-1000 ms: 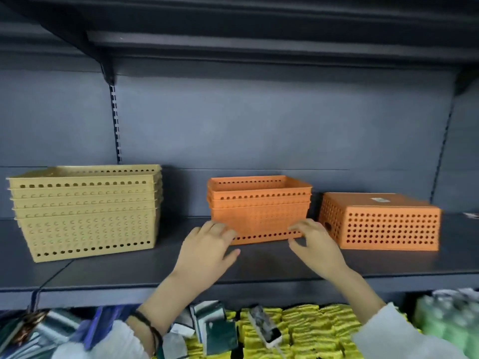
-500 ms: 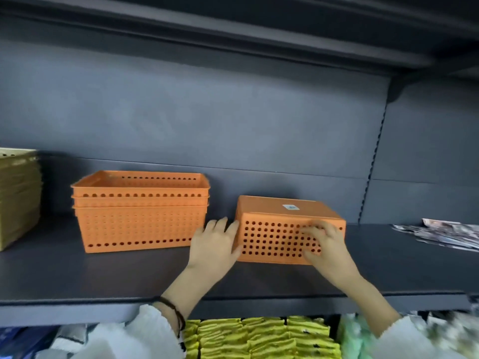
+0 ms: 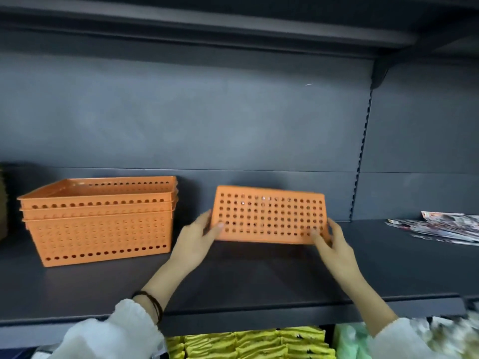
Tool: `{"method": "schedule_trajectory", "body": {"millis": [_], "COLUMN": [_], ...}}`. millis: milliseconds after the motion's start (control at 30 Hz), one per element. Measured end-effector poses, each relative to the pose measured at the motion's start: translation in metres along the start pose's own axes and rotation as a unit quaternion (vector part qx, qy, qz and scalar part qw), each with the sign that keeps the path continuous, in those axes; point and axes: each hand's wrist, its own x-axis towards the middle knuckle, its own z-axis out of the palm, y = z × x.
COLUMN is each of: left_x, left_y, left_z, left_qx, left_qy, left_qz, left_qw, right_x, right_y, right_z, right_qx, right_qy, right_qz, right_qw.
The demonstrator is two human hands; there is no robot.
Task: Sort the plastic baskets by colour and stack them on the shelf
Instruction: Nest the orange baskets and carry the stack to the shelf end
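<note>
Three orange baskets sit nested as a stack (image 3: 99, 220) on the shelf (image 3: 259, 278), toward its left end. A 4th, the loose orange basket (image 3: 269, 216), is mid-shelf w/ its holed side facing me, seemingly raised off the board. My left hand (image 3: 197, 238) grips its left end, right hand (image 3: 330, 240) its right end. Step in hand: adding it to the stack. Next, I reckon: turn it open-side up, carry it left, drop it in square.
</note>
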Motion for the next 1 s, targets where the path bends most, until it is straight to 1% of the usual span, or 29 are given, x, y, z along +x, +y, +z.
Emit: {"method": "schedule_trajectory", "body": {"millis": [67, 167, 233, 333, 400, 500, 567, 633, 700, 767, 833, 867, 900, 1000], "left_x": [0.001, -0.002, -0.006, -0.009, -0.011, -0.016, -0.019, -0.021, -0.021, -0.019, -0.017, -0.017, -0.019, -0.028], "left_y": [0.015, 0.026, 0.027, 0.022, 0.017, 0.010, 0.008, 0.007, 0.005, 0.005, 0.008, 0.010, 0.012, 0.008], "left_z": [-0.010, -0.022, -0.026, -0.031, -0.033, -0.030, -0.026, -0.025, -0.027, -0.031, -0.034, -0.035, -0.035, -0.031], "left_qx": [-0.061, -0.109, -0.143, -0.203, -0.247, -0.319, -0.371, -0.401, -0.419, -0.455, -0.484, -0.475, -0.452, -0.362], "left_qy": [0.042, 0.078, 0.088, 0.076, 0.069, 0.048, 0.044, 0.042, 0.038, 0.044, 0.065, 0.072, 0.068, 0.026], "left_qz": [0.014, 0.014, 0.015, 0.022, 0.020, 0.006, -0.025, -0.060, -0.082, -0.084, -0.075, -0.070, -0.070, -0.084], "left_qw": [0.997, 0.991, 0.986, 0.976, 0.966, 0.946, 0.927, 0.913, 0.904, 0.886, 0.869, 0.874, 0.887, 0.928], "right_x": [0.003, 0.004, 0.004, 0.005, 0.003, -0.001, 0.000, 0.003, 0.009, 0.018, 0.024, 0.026, 0.026, 0.016], "right_y": [-0.011, -0.023, -0.028, -0.031, -0.034, -0.037, -0.035, -0.035, -0.035, -0.036, -0.034, -0.032, -0.032, -0.031], "right_z": [-0.005, -0.010, -0.011, -0.010, -0.008, 0.001, 0.006, 0.008, 0.008, 0.007, 0.006, 0.006, 0.007, 0.011], "right_qx": [0.035, 0.078, 0.105, 0.164, 0.225, 0.321, 0.345, 0.366, 0.378, 0.401, 0.434, 0.447, 0.446, 0.414], "right_qy": [0.026, 0.054, 0.053, 0.034, 0.003, -0.079, -0.108, -0.124, -0.121, -0.111, -0.111, -0.111, -0.106, -0.088], "right_qz": [-0.037, -0.080, -0.092, -0.100, -0.078, -0.021, -0.004, -0.002, 0.000, 0.015, 0.037, 0.049, 0.054, 0.052], "right_qw": [0.998, 0.992, 0.989, 0.981, 0.971, 0.943, 0.932, 0.922, 0.918, 0.909, 0.893, 0.886, 0.887, 0.904]}}
